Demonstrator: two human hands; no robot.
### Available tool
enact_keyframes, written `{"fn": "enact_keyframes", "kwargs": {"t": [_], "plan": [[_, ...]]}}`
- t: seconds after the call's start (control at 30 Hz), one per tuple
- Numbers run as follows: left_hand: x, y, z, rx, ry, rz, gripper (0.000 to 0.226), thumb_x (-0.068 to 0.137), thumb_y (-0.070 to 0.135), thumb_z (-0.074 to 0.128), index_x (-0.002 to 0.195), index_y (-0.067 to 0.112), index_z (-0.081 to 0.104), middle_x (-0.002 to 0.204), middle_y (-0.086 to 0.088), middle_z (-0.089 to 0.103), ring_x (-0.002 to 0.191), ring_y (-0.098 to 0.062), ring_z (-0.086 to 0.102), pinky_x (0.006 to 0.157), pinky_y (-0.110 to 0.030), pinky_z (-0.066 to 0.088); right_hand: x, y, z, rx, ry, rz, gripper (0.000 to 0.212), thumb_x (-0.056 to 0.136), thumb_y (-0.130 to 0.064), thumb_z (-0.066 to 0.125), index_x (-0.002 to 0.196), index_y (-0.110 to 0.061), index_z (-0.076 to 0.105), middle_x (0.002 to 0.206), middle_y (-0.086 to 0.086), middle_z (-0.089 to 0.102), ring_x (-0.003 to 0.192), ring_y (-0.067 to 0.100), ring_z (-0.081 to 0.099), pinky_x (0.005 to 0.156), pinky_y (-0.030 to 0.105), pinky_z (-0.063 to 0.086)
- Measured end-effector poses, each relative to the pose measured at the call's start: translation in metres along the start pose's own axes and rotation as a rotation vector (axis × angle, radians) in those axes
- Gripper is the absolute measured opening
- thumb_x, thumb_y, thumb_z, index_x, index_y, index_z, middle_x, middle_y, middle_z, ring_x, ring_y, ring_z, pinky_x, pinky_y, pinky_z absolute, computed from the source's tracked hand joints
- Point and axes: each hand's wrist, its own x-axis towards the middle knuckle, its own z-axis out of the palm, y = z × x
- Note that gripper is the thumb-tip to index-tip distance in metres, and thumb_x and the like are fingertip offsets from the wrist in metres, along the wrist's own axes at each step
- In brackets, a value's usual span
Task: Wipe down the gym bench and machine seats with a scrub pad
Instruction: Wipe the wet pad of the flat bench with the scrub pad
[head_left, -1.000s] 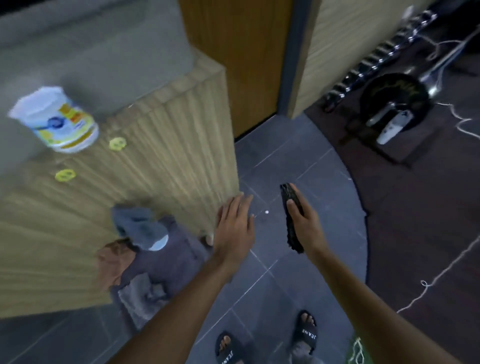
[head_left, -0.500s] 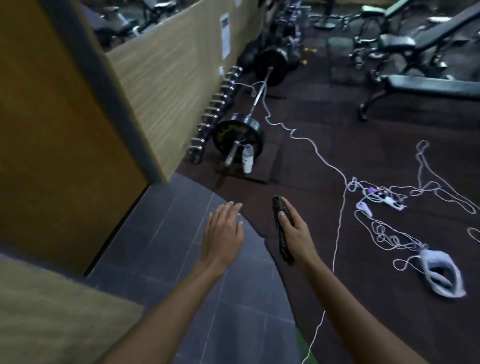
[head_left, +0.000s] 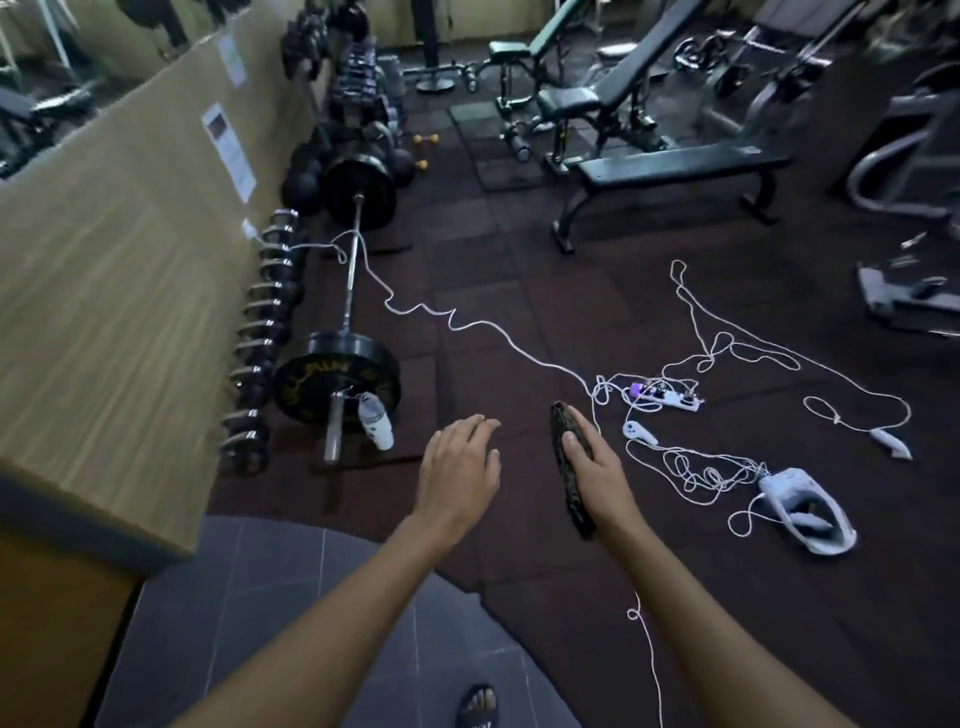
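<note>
My right hand grips a dark scrub pad, held on edge in front of me. Beside it, my left hand is held out flat, palm down, with nothing in it. A flat black gym bench stands on the dark rubber floor far ahead to the right. Behind it an adjustable incline bench has a padded seat and a raised back. Both hands are well short of the benches.
A loaded barbell with a clear bottle against its near plate lies ahead left, beside a dumbbell rack along the wooden wall. White cords, a power strip and white devices litter the floor to the right.
My view has swung from a wooden counter and grey tiles up and right to the gym floor and benches. Both hands keep their pose, the pad still in the right.
</note>
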Motion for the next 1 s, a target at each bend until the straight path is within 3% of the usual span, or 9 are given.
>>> {"fn": "enact_keyframes", "kwargs": {"t": [0.3,0.43,0.67,0.83,1.0], "plan": [[0.229,0.011,0.036,-0.056,-0.07,0.151,0.039,0.092,0.021,0.056,0.131,0.02,0.058,0.135,0.002,0.058,0.126,-0.019,0.051,0.105,-0.035,0.039,0.194,-0.032,-0.028,0.067,0.195,0.041,0.04,0.103,-0.019,0.048,0.142,-0.028,0.05,0.141,-0.01,0.052,0.133,0.004,0.045,0.116,0.027,0.031],[0.341,0.028,0.069,-0.069,-0.085,0.186,0.038,0.092,0.021,0.056,0.13,0.021,0.059,0.135,0.002,0.057,0.126,-0.019,0.05,0.106,-0.035,0.038,0.3,-0.035,-0.058,0.087,0.244,0.037,0.038,0.103,-0.018,0.048,0.14,-0.026,0.051,0.138,-0.009,0.054,0.13,0.004,0.047,0.113,0.024,0.032],[0.546,0.063,0.106,-0.08,-0.081,0.151,0.037,0.092,0.023,0.056,0.128,0.021,0.06,0.133,0.001,0.059,0.123,-0.022,0.053,0.103,-0.037,0.043,0.501,-0.077,-0.111,0.085,0.226,0.002,0.04,0.102,-0.014,0.05,0.141,-0.018,0.052,0.14,-0.004,0.056,0.131,0.008,0.048,0.116,0.029,0.033],[0.676,0.077,0.122,-0.073,-0.08,0.16,0.038,0.093,0.023,0.054,0.13,0.023,0.059,0.135,0.004,0.058,0.126,-0.019,0.051,0.103,-0.036,0.041,0.629,-0.108,-0.134,0.072,0.219,-0.017,0.039,0.102,-0.014,0.049,0.141,-0.018,0.051,0.137,-0.007,0.056,0.127,0.005,0.049,0.108,0.02,0.035],[0.81,0.068,0.162,-0.081,-0.103,0.158,0.037,0.092,0.024,0.054,0.129,0.025,0.058,0.134,0.005,0.058,0.125,-0.019,0.051,0.102,-0.037,0.043,0.765,-0.11,-0.147,0.034,0.235,-0.005,0.04,0.102,-0.017,0.05,0.142,-0.021,0.05,0.138,-0.009,0.055,0.129,0.004,0.048,0.111,0.022,0.033]]}}
